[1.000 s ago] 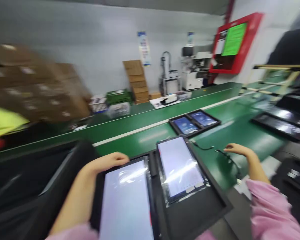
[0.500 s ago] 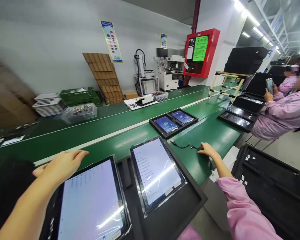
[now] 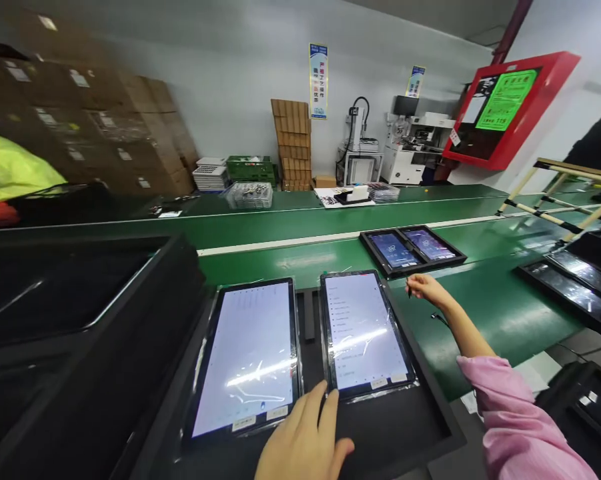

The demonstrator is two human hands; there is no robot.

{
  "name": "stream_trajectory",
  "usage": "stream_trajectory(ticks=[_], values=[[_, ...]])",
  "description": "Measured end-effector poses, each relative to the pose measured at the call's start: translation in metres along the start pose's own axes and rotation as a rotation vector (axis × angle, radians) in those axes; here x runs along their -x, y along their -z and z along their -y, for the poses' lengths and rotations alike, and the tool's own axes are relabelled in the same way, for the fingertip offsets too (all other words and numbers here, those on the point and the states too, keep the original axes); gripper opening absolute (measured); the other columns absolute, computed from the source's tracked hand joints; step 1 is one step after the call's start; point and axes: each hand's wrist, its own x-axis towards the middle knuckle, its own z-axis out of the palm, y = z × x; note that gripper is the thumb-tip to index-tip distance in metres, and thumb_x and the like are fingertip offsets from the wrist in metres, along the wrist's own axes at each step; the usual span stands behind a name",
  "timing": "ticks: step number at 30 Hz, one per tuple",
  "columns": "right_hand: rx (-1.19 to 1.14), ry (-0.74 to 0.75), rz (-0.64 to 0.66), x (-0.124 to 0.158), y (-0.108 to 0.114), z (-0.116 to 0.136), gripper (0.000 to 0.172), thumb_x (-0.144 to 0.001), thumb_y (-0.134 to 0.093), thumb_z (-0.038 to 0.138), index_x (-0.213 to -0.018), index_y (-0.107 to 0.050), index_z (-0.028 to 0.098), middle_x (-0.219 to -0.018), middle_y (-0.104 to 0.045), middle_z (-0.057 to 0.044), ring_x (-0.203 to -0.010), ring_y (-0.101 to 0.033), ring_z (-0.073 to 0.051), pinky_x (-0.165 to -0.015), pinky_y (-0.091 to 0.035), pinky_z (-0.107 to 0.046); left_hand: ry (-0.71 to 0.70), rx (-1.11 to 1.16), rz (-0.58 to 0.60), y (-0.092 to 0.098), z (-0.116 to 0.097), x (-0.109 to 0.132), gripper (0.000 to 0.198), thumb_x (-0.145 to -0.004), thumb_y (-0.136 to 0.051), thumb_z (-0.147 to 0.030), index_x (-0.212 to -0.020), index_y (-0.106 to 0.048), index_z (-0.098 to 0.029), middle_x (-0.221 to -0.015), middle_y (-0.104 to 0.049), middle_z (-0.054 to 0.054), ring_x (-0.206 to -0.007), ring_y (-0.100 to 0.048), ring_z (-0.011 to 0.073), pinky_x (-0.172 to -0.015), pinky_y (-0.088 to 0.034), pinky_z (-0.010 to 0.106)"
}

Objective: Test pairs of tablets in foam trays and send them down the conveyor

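Observation:
Two tablets with lit white screens lie side by side in a black foam tray (image 3: pixel 380 440): the larger tablet (image 3: pixel 253 353) on the left, the smaller tablet (image 3: pixel 365 333) on the right. My left hand (image 3: pixel 307 433) is open, fingers stretched, over the tray's lower middle at the smaller tablet's bottom left corner. Beyond the tray's right edge, my right hand (image 3: pixel 425 291) pinches the dark end of a black cable (image 3: pixel 409 289) above the green belt. Another black cable end (image 3: pixel 437 318) lies on the belt under my right forearm.
Behind my right hand is a black tray (image 3: pixel 395 272) with two lit blue-screened tablets. A stack of black trays (image 3: pixel 180 313) stands close on the left. More trays (image 3: pixel 570 287) and a tubular rack (image 3: pixel 545 207) are at the right. Boxes line the wall.
My view has turned left. My left hand has come from beyond the larger tablet to the tray's near middle. My right hand has moved toward the tray, now pinching a cable end.

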Motion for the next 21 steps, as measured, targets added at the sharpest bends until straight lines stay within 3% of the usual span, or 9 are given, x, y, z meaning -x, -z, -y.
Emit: stream_trajectory(ticks=[2, 5, 8, 11, 16, 21], values=[[-0.18, 0.044, 0.061, -0.016, -0.001, 0.024, 0.027, -0.083, -0.067, 0.044, -0.077, -0.06, 0.019, -0.08, -0.068, -0.007, -0.065, -0.063, -0.014, -0.061, -0.057, -0.026, 0.054, -0.004, -0.054, -0.011, 0.001, -0.005, 0.044, -0.08, -0.071, -0.019, -0.124, -0.065, -0.017, -0.124, -0.071, 0.01, -0.101, -0.072, 0.0232, -0.071, -0.062, 0.024], [-0.378, 0.087, 0.141, -0.044, -0.017, 0.066, 0.025, -0.078, -0.075, 0.039, -0.083, -0.061, 0.02, -0.089, -0.07, -0.008, -0.078, -0.069, -0.014, -0.071, -0.061, -0.023, 0.142, -0.037, -0.12, -0.02, -0.004, -0.017, 0.043, -0.083, -0.068, -0.015, -0.127, -0.064, -0.017, -0.128, -0.069, 0.01, -0.101, -0.072, 0.0216, -0.071, -0.062, 0.023], [-0.465, 0.096, 0.214, -0.069, -0.05, 0.104, 0.03, -0.07, -0.084, 0.034, -0.085, -0.063, 0.019, -0.089, -0.071, -0.006, -0.084, -0.071, -0.014, -0.078, -0.061, -0.023, 0.187, -0.025, -0.164, -0.028, -0.011, -0.019, 0.041, -0.085, -0.066, -0.014, -0.126, -0.064, -0.018, -0.129, -0.069, 0.009, -0.102, -0.071, 0.0206, -0.076, -0.062, 0.024], [-0.461, 0.088, 0.267, -0.086, -0.084, 0.131, 0.04, -0.057, -0.092, 0.034, -0.08, -0.064, 0.016, -0.081, -0.071, -0.005, -0.073, -0.07, -0.014, -0.07, -0.06, -0.023, 0.146, 0.035, -0.194, -0.039, -0.011, -0.012, 0.045, -0.084, -0.07, -0.019, -0.127, -0.062, -0.018, -0.129, -0.069, 0.01, -0.104, -0.07, 0.0232, -0.082, -0.063, 0.03], [-0.4, 0.104, 0.27, -0.092, -0.11, 0.146, 0.051, -0.04, -0.097, 0.039, -0.07, -0.065, 0.013, -0.059, -0.064, 0.0, -0.057, -0.062, -0.012, -0.06, -0.052, -0.025, 0.057, 0.117, -0.264, -0.057, -0.006, -0.001, 0.052, -0.078, -0.077, -0.045, -0.122, -0.064, -0.02, -0.124, -0.071, 0.01, -0.102, -0.071, 0.0264, -0.082, -0.063, 0.034], [-0.355, 0.095, 0.268, -0.091, -0.112, 0.147, 0.055, -0.036, -0.095, 0.048, -0.068, -0.064, 0.015, -0.057, -0.063, 0.001, -0.057, -0.059, -0.012, -0.062, -0.049, -0.027, 0.094, 0.123, -0.286, -0.058, -0.007, -0.001, 0.047, -0.08, -0.074, -0.044, -0.119, -0.066, -0.021, -0.13, -0.068, 0.014, -0.111, -0.068, 0.0286, -0.079, -0.063, 0.033]])
